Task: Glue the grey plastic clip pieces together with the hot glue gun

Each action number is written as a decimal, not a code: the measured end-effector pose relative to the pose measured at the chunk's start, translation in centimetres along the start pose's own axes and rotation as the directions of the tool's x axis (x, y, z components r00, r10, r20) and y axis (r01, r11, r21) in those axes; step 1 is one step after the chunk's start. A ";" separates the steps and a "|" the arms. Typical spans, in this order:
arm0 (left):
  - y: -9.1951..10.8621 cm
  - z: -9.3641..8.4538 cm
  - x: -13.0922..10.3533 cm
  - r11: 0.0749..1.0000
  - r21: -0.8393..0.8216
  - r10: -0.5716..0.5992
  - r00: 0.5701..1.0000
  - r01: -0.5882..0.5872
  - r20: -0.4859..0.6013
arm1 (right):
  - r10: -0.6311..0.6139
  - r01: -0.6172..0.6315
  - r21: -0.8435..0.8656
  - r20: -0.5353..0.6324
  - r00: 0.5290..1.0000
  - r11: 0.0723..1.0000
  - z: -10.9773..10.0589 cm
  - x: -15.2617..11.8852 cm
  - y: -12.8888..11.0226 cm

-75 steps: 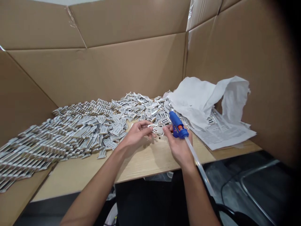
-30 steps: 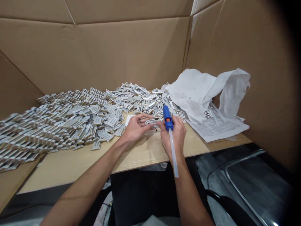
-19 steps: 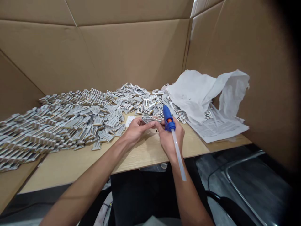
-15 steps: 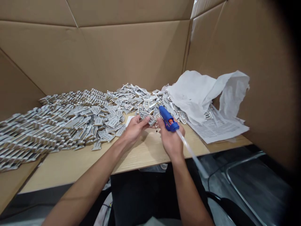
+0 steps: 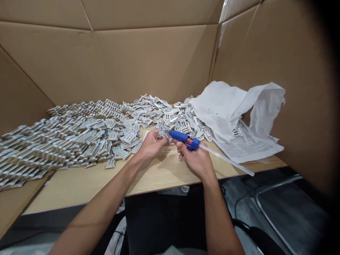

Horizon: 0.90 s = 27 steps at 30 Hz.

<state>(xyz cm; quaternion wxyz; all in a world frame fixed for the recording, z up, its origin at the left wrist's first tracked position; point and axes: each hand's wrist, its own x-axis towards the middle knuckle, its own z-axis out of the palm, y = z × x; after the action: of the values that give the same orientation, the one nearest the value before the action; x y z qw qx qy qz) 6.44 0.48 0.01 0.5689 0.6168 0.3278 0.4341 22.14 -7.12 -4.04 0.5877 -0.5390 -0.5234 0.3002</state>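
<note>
The fingers of your left hand [image 5: 152, 143], at the centre of the frame, are pinched nearly together, thumb against fingertips, with a grey shield-shaped plaque [image 5: 165, 132] between them. You have it raised and tilted over the tabletop [image 5: 156, 173].

Just to its right, the fingers of your right hand [image 5: 198, 161] are curled around the grip of a blue hot glue gun [image 5: 182, 137]. Its front end points toward the left of the frame and overlaps the plaque in this view; you cannot tell whether the nozzle touches it. A translucent glue stick [image 5: 228, 162] sticks out of the back of the gun, slanting down to the right past the table's front edge.

Beyond your hands, a loose heap of similar plaques [image 5: 159, 110] spreads across the middle of the frame, some showing dark outlines. To the left, more of them lie in slanted, overlapping rows [image 5: 37, 152] reaching the left edge.

At right of centre, a crumpled white sheet [image 5: 219, 106] lies over part of the heap and over printed papers [image 5: 247, 150]. Cardboard walls [image 5: 156, 60] close in the table at the back and on both sides, and a metal-framed chair [image 5: 276, 226] shows at the lower right.
</note>
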 end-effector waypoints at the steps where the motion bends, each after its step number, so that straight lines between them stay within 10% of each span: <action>1: 0.1 0.1 0.0 1.000 -0.002 -0.003 1.000 0.003 -0.010 | -0.003 0.003 -0.011 0.001 1.000 1.000 0.0 0.0 0.0; 27: -1.2 -1.0 0.0 0.987 0.048 0.151 0.986 -0.155 0.072 | -0.027 0.025 -0.190 -0.008 1.000 0.981 0.3 -0.2 -0.7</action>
<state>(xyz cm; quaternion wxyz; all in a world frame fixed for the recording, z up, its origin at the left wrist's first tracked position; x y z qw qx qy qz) 5.63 1.11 -1.22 0.5281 0.6694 0.2713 0.4465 21.71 -7.34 -3.47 0.5402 -0.5874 -0.5536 0.2382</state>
